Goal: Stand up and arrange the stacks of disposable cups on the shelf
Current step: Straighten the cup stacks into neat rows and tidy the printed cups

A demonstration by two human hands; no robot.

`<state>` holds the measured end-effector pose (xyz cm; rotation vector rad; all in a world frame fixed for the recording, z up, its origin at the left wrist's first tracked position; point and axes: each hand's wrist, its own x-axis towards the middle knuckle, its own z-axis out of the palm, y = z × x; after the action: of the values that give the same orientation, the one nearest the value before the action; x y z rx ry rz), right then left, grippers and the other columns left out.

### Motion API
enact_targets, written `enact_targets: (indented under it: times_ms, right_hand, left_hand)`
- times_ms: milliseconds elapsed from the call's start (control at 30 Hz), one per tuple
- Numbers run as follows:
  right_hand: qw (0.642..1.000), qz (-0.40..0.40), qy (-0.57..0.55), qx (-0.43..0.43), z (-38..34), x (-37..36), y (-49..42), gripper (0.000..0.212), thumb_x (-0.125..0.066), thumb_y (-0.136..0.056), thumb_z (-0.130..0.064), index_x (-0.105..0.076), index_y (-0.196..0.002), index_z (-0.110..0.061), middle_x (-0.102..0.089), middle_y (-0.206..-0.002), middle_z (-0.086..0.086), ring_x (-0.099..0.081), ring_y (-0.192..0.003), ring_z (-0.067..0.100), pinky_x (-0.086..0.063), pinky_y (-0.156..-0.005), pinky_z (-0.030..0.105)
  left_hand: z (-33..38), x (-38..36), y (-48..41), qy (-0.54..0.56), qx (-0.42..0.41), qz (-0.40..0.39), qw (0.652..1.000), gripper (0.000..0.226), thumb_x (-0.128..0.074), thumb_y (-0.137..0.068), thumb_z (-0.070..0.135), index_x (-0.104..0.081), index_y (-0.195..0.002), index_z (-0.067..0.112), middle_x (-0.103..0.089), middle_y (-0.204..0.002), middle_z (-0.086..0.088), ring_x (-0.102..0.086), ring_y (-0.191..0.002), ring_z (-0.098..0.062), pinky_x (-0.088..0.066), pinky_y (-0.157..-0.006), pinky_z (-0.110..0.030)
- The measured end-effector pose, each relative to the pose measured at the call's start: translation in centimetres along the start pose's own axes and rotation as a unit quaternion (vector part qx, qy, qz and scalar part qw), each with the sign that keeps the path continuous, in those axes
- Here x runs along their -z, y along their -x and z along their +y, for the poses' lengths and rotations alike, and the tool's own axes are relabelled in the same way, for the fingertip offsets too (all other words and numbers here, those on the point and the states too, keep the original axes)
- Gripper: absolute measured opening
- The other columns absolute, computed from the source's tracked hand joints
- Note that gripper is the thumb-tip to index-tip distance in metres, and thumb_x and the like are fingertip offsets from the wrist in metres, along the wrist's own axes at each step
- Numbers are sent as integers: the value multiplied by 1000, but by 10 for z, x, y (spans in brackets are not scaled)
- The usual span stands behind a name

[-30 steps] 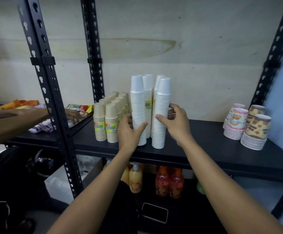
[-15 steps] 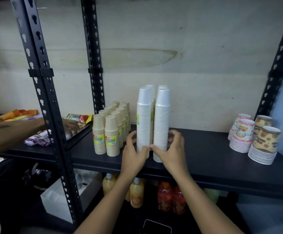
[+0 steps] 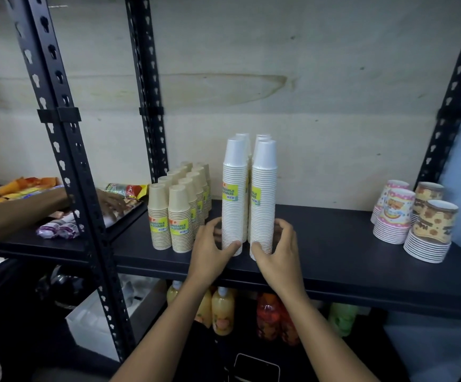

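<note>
Tall stacks of white disposable cups (image 3: 263,199) stand upright in a tight cluster at the middle of the black shelf (image 3: 334,244), with more white stacks hidden behind the front two. My left hand (image 3: 210,249) curls round the base of the left front stack. My right hand (image 3: 278,249) curls round the base of the right front stack. Several shorter stacks of beige cups (image 3: 179,210) with yellow labels stand in rows just left of my left hand.
Patterned cup stacks (image 3: 416,224) sit at the shelf's right end. Black slotted uprights (image 3: 66,161) divide the shelving. Another person's hand (image 3: 110,202) reaches over snack packets (image 3: 17,188) on the left shelf. Drink bottles (image 3: 223,312) stand on the level below.
My hands have slid down from the middle of the white stacks to their bases. The view has shifted, so the shelf sits lower in the frame.
</note>
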<state>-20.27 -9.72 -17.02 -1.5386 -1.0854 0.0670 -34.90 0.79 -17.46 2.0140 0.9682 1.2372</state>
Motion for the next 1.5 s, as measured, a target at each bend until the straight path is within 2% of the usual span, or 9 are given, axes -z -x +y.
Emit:
enact_targets:
  times_ms: [167, 367, 533, 633, 733, 933, 1100, 1200, 1500]
  right_hand:
    - [999, 19, 41, 10, 3, -4, -3, 73, -85, -76, -39, -40, -131, -24, -47, -126, -3, -55, -109, 13, -51, -79, 29]
    - [1000, 15, 15, -2, 4, 5, 2, 58, -69, -78, -26, -43, -129, -30, -65, -123, -3, -67, -106, 16, -57, -87, 40]
    - [998, -47, 32, 8, 0, 7, 4, 63, -71, -85, -32, -39, -140, -31, -51, -130, -10, -56, -111, 4, -50, -88, 21]
    - [998, -47, 30, 11, 7, 7, 0, 67, -77, -84, -33, -43, -142, -27, -46, -127, -10, -55, -110, 3, -55, -93, 29]
    - [999, -34, 26, 10, 9, 1, -1, 66, -79, -84, -33, -44, -140, -28, -48, -126, -11, -57, -110, 4, -58, -90, 33]
    - [999, -34, 24, 8, 14, -5, -5, 66, -75, -87, -31, -44, -144, -27, -56, -134, -10, -60, -116, 4, -58, -95, 33]
    - [999, -24, 22, 1, 21, -7, -7, 60, -76, -85, -33, -50, -138, -24, -61, -128, -9, -62, -115, 6, -59, -92, 36]
    - [999, -28, 25, 8, 23, -9, -8, 59, -75, -86, -35, -48, -138, -27, -59, -129, -11, -60, -117, 7, -59, -93, 36]
    - [999, -26, 33, 15, 25, -10, -8, 61, -75, -86, -38, -47, -139, -28, -57, -131, -11, -61, -116, 6, -60, -91, 36]
  left_hand:
    - [3, 7, 2, 42, 3, -47, 998, 73, -73, -87, 27, -41, -152, 33, -61, -135, 15, -58, -118, 8, -52, -102, -26]
    - [-17, -7, -9, 61, -8, -18, 998, 71, -84, -74, 29, -55, -138, 26, -70, -113, 4, -70, -100, -7, -61, -90, -41]
    - [-18, 2, -6, 2, -3, -6, 1000, 77, -88, -77, 36, -53, -146, 26, -59, -118, 5, -66, -102, -5, -59, -92, -34]
    - [-9, 4, -2, 6, -18, -19, 1000, 73, -87, -79, 36, -54, -144, 27, -57, -124, 6, -65, -105, -3, -57, -92, -30]
    - [-4, 8, -1, 23, -8, -45, 999, 70, -84, -83, 34, -52, -145, 28, -62, -130, 12, -63, -108, 2, -50, -88, -13]
    - [2, 4, 0, 31, 20, -40, 999, 66, -87, -80, 34, -55, -138, 28, -70, -118, 18, -63, -101, 14, -48, -82, -4]
    - [1, -1, 0, 61, 29, -41, 997, 66, -88, -79, 32, -54, -135, 27, -69, -126, 15, -65, -113, 4, -54, -100, -24]
    - [3, -3, 1, 59, 29, -40, 997, 67, -86, -81, 31, -52, -138, 29, -65, -127, 17, -62, -112, 5, -50, -96, -17]
    - [4, 2, 3, 54, 30, -55, 997, 70, -84, -83, 34, -50, -144, 30, -65, -135, 14, -63, -120, -1, -53, -103, -31]
